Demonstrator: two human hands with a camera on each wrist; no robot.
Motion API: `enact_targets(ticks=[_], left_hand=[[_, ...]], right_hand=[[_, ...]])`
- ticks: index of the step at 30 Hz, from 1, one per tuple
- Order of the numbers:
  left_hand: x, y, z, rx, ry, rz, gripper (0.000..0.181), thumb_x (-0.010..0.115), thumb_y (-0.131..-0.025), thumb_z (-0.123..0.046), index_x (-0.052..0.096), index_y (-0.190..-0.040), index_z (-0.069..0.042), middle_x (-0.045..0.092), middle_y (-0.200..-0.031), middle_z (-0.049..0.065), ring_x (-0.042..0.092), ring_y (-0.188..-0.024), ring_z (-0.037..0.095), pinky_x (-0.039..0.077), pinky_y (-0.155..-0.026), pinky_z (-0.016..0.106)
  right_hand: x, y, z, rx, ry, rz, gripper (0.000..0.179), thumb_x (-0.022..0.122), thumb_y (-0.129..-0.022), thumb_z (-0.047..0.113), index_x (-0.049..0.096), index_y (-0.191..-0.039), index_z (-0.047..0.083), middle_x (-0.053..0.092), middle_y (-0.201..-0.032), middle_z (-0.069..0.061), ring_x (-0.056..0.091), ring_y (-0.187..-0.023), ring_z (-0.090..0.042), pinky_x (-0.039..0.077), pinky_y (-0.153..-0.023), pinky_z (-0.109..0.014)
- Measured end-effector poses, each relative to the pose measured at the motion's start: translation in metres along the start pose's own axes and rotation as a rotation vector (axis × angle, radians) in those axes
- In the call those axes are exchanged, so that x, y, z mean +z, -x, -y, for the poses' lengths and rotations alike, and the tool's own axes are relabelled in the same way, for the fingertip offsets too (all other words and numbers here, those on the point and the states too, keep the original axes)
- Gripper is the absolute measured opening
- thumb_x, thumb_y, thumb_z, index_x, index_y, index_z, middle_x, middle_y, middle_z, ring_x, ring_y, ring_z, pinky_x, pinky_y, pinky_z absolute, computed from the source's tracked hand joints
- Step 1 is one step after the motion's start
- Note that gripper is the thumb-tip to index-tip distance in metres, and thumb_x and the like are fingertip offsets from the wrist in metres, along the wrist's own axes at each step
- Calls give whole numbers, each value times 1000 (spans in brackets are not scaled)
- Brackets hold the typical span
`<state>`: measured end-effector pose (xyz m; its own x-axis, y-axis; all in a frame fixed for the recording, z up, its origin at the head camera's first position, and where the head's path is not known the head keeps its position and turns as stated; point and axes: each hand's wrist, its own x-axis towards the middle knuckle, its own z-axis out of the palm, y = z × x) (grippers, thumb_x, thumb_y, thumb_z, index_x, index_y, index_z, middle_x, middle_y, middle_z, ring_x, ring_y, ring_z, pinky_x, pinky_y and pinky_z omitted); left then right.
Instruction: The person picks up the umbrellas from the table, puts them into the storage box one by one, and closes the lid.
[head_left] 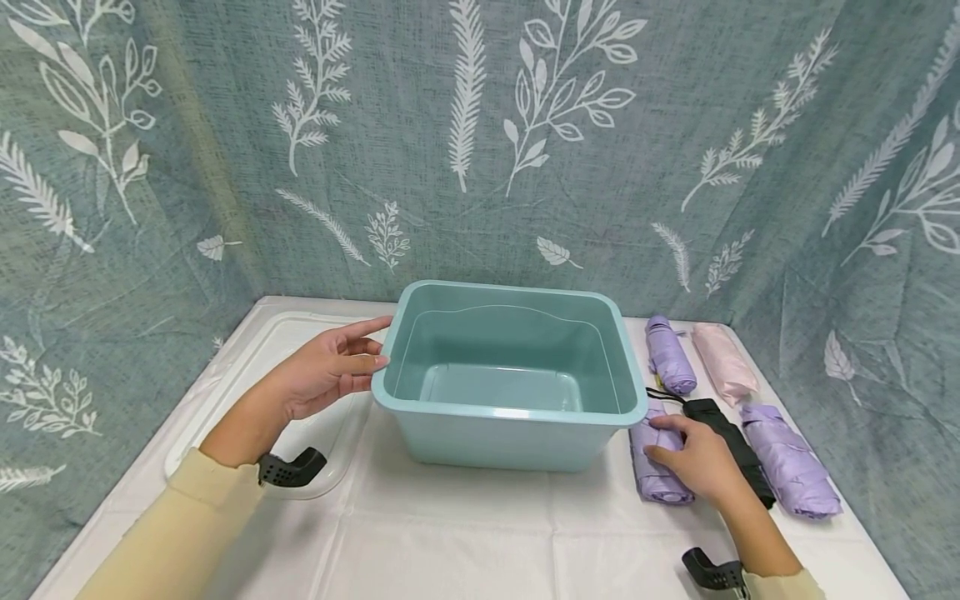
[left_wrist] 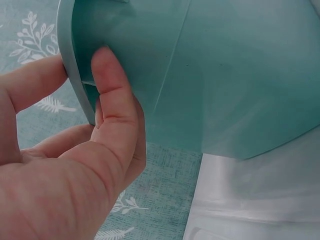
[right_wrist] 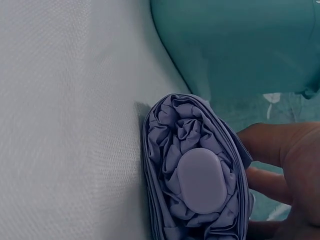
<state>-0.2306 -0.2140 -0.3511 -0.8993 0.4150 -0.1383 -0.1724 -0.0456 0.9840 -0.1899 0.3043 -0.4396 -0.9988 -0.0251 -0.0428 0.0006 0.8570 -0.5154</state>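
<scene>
A teal plastic storage bin (head_left: 502, 437) stands in the middle of the table. My left hand (head_left: 333, 367) holds its left rim, with fingertips at the lip and other fingers bent below it; the left wrist view shows this hand (left_wrist: 95, 150) against the bin's outer wall (left_wrist: 225, 85). To the right of the bin, my right hand (head_left: 693, 458) grips a folded lilac umbrella (head_left: 651, 467) lying on the table. In the right wrist view the umbrella's handle end (right_wrist: 202, 180) faces the camera, with the right hand's fingers (right_wrist: 270, 145) along its side, partly hidden.
A black folded umbrella (head_left: 731, 437), another lilac one (head_left: 791, 462), a lilac one farther back (head_left: 670, 354) and a pink one (head_left: 723, 362) lie at the right. A translucent white lid (head_left: 247, 367) lies left of the bin. Patterned curtain (head_left: 420, 125) surrounds the table's back and sides.
</scene>
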Motion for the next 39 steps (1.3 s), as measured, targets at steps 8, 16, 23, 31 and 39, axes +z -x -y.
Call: enact_targets(ticks=[8,16,23,31,39], left_hand=[[1,2,-5,-17,-15,11,81,65,-98,-2,19,-165,-7,59,-107,0,70,-89,10,62,-85,27],[0,3,-6,-56,-28,-13,81,66,-98,-3,22,-165,-11,59,-107,0,70,-87,10,62,-84,28],[0,3,-9,-75,-24,-12,82,66,-98,-2,20,-165,-11,59,-104,-1,70,-84,9,61,-83,27],[0,4,-10,-82,-39,-13,82,66,-97,-2,21,-165,-12,60,-102,-2,70,-84,9,61,-83,28],[0,4,-9,-92,-49,-9,82,68,-98,-5,21,-165,-14,61,-105,-1,70,-85,11,61,-81,28]], right_hand=[[1,-1,2,-20,15,-13,48,79,-86,29,69,-128,7,61,-136,-32,53,-129,-57,45,-99,-72],[0,-5,5,-18,20,-6,50,81,-84,29,68,-128,7,61,-136,-31,53,-129,-56,46,-98,-70],[-2,-7,6,-19,7,7,52,83,-82,29,69,-127,7,61,-137,-30,53,-129,-55,46,-99,-69],[1,-9,5,-35,-20,13,55,83,-83,29,67,-130,6,59,-139,-30,51,-131,-56,44,-99,-73],[3,-9,7,-25,-53,31,55,83,-83,26,66,-131,5,58,-141,-30,51,-131,-55,44,-100,-74]])
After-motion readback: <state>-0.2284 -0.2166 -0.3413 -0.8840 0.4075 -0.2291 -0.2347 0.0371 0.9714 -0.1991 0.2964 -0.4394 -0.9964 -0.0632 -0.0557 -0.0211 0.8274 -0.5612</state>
